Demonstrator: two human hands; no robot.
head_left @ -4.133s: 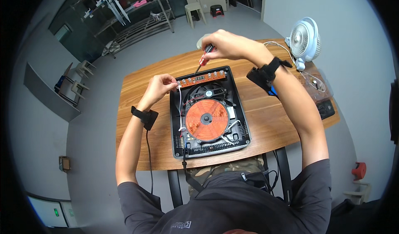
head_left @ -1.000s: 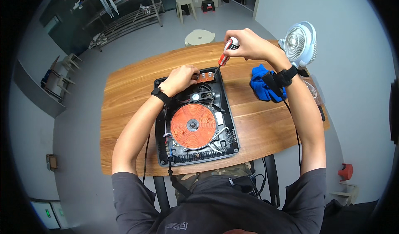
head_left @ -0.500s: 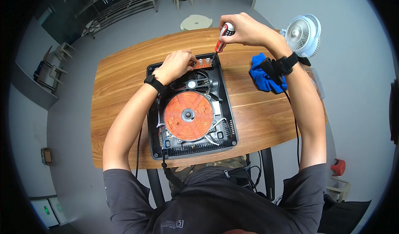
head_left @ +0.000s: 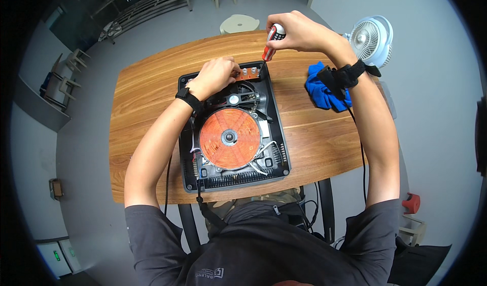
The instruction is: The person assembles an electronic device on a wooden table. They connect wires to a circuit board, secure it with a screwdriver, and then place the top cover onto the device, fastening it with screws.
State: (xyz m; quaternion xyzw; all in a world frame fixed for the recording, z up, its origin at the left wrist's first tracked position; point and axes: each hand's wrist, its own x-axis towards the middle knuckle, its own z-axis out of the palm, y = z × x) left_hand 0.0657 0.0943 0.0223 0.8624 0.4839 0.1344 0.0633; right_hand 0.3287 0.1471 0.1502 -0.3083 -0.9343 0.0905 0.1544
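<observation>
An opened induction cooker (head_left: pixel 277 133) lies on the table, its round copper coil (head_left: pixel 215 139) and a black fan (head_left: pixel 248 89) exposed. A narrow orange circuit board (head_left: pixel 249 73) sits along its far edge. My left hand (head_left: pixel 215 77) is closed at the left end of that board, fingers bent and fingertips partly hidden. In my right hand (head_left: pixel 303 32) is a red and white screwdriver (head_left: pixel 274 38), gripped by the handle and tilted. Its shaft points down at the board's right end, by the housing's far right corner; the tip is too small to make out.
A crumpled blue cloth (head_left: pixel 324 90) lies on the wooden table (head_left: pixel 147 98), right of the cooker. A light blue fan (head_left: pixel 369 40) stands at the far right. A black cable (head_left: pixel 363 159) hangs from my right wrist strap. A round stool (head_left: pixel 239 24) stands beyond the table.
Little differs: the whole view has shifted slightly upward. Both hands keep their places at the board, and the screwdriver stays at its right end.
</observation>
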